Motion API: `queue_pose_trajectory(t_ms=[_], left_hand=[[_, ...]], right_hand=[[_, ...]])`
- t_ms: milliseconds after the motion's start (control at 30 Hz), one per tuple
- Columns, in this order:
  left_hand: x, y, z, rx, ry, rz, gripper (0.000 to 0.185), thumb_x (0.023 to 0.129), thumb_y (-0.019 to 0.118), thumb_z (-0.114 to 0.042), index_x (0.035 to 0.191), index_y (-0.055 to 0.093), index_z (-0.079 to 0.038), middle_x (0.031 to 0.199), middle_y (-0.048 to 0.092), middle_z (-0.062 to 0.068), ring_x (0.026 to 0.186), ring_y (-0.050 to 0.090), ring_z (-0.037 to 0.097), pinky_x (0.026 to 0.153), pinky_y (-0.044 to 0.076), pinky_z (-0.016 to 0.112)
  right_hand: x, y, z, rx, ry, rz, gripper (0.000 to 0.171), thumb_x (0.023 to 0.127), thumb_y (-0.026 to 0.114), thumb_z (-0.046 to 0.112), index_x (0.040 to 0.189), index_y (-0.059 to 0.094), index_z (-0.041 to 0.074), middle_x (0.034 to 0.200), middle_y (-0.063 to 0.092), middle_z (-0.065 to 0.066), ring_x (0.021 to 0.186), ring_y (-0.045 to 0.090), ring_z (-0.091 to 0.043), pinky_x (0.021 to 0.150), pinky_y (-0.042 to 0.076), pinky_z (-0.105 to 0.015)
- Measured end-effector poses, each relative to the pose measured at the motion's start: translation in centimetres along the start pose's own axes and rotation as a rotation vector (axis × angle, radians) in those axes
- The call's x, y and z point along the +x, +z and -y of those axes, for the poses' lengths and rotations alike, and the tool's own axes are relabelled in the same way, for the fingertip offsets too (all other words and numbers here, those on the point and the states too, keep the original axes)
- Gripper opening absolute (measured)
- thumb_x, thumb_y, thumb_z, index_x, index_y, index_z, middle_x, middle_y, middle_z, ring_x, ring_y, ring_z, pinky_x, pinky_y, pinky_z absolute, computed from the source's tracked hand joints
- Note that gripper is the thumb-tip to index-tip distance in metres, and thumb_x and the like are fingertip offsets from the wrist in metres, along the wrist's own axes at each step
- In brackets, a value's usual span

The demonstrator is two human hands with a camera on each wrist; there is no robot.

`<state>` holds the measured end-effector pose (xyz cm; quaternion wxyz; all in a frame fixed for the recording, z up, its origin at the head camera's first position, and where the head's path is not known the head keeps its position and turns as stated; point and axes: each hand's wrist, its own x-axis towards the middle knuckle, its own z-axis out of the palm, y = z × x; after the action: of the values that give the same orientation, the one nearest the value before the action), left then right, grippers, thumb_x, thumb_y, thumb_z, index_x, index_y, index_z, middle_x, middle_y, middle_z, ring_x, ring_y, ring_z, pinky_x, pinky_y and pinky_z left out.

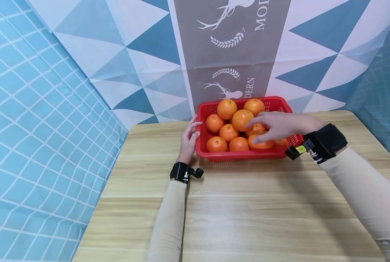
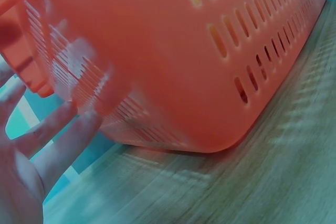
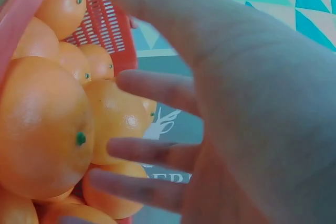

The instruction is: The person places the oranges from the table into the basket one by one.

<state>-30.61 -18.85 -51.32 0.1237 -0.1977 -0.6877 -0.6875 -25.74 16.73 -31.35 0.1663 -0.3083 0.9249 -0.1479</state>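
Note:
A red plastic basket (image 1: pixel 234 155) with slotted walls holds several oranges, heaped toward its left and middle. At the basket's left end, my left hand (image 1: pixel 187 142) rests its extended fingers against the wall and rim. The left wrist view shows those fingers (image 2: pixel 73 137) spread beside the basket's slotted wall (image 2: pixel 157 77). Over the right part of the heap is my right hand (image 1: pixel 281 123), thumb and fingers apart, close to the top orange (image 1: pixel 241 119). In the right wrist view a large orange (image 3: pixel 42 129) with a green stem lies left of the spread fingers; none is gripped.
The basket stands on a light wooden table (image 1: pixel 227 214), near its back edge. Behind it hangs a patterned cloth (image 1: pixel 155 47) with triangles and a grey deer panel. Blue checked cloth (image 1: pixel 41 138) borders the left side, and more blue cloth (image 1: pixel 378 94) the right.

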Motion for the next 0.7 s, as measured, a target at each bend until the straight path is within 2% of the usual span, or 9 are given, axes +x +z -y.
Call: queue_pose_trajectory(t_ms=[100, 267, 400, 467, 567, 700], left_hand=[[-0.1, 0.3, -1.2, 0.016, 0.008, 0.004, 0.04, 0.111, 0.052, -0.009, 0.147, 0.068, -0.003, 0.185, 0.04, 0.006, 0.172, 0.039, 0.032, 0.127, 0.053, 0.041], [-0.5, 0.5, -3.3, 0.09, -0.041, -0.008, 0.043, 0.111, 0.05, -0.002, 0.153, 0.062, 0.004, 0.185, 0.04, 0.007, 0.168, 0.044, 0.036, 0.134, 0.045, 0.049], [-0.6, 0.2, -4.8, 0.153, -0.109, -0.022, 0.052, 0.114, 0.054, -0.008, 0.166, 0.055, -0.009, 0.186, 0.038, 0.004, 0.171, 0.039, 0.032, 0.137, 0.042, 0.057], [-0.7, 0.0, -5.7, 0.197, -0.121, -0.024, 0.057, 0.115, 0.053, -0.015, 0.172, 0.048, -0.016, 0.186, 0.037, 0.003, 0.173, 0.036, 0.029, 0.137, 0.04, 0.06], [-0.6, -0.2, -7.3, 0.312, -0.099, -0.011, 0.063, 0.114, 0.054, -0.023, 0.176, 0.041, -0.022, 0.188, 0.034, 0.002, 0.175, 0.03, 0.029, 0.139, 0.035, 0.065], [-0.8, 0.1, -10.2, 0.568, -0.017, 0.045, 0.071, 0.109, 0.056, -0.037, 0.177, 0.039, -0.021, 0.189, 0.03, 0.005, 0.177, 0.025, 0.036, 0.139, 0.027, 0.075]], right_hand=[[-0.5, 0.3, 0.0, 0.019, -0.001, -0.049, 0.07, 0.095, 0.086, 0.052, 0.155, 0.067, 0.023, 0.162, 0.059, -0.019, 0.148, 0.053, -0.042, 0.116, 0.055, -0.073], [-1.3, 1.3, 0.2, 0.028, -0.004, -0.159, 0.069, 0.098, 0.082, 0.052, 0.159, 0.064, 0.025, 0.166, 0.055, -0.016, 0.151, 0.051, -0.04, 0.119, 0.053, -0.074], [-2.2, 2.0, 0.2, 0.005, 0.0, -0.256, 0.068, 0.099, 0.081, 0.049, 0.159, 0.064, 0.023, 0.167, 0.055, -0.015, 0.153, 0.05, -0.039, 0.118, 0.053, -0.074], [-2.7, 2.3, 0.1, 0.001, 0.01, -0.304, 0.068, 0.1, 0.081, 0.048, 0.16, 0.063, 0.021, 0.168, 0.054, -0.015, 0.154, 0.049, -0.039, 0.118, 0.053, -0.075], [-3.5, 2.6, -0.3, 0.014, 0.026, -0.367, 0.071, 0.101, 0.079, 0.049, 0.163, 0.061, 0.021, 0.17, 0.051, -0.016, 0.156, 0.046, -0.041, 0.119, 0.051, -0.077], [-4.7, 3.3, -1.1, 0.028, 0.028, -0.448, 0.073, 0.101, 0.077, 0.049, 0.166, 0.057, 0.024, 0.175, 0.046, -0.019, 0.161, 0.041, -0.046, 0.123, 0.044, -0.081]])
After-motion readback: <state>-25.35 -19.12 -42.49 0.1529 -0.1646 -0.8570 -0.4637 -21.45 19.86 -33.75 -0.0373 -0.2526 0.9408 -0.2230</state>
